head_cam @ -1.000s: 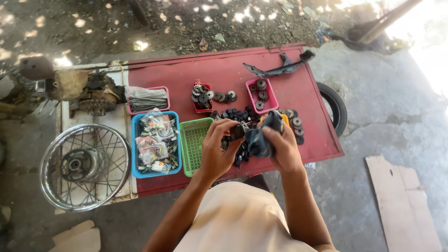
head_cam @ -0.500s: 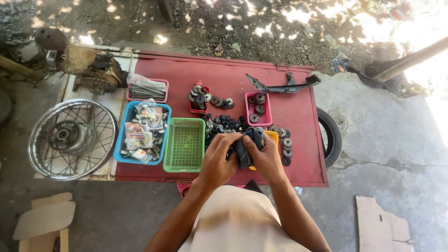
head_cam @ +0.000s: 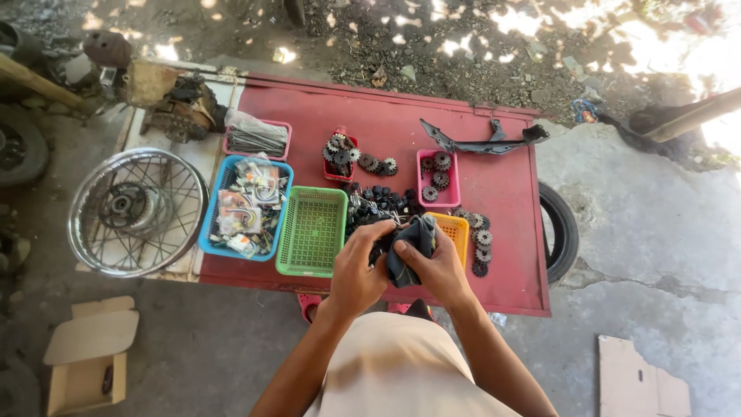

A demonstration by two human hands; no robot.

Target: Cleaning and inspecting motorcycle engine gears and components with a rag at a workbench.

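While both hands close around a dark rag (head_cam: 407,247), the left hand (head_cam: 359,270) also grips a small dark part. The right hand (head_cam: 436,270) clasps the rag just right of the green basket (head_cam: 312,232).

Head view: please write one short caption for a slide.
Both hands hold a dark cloth over a red table of gears and baskets.

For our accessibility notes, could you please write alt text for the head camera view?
Both hands, left hand and right hand, hold a dark cloth above a red table bearing sprockets and a green basket; a spoked wheel lies left.
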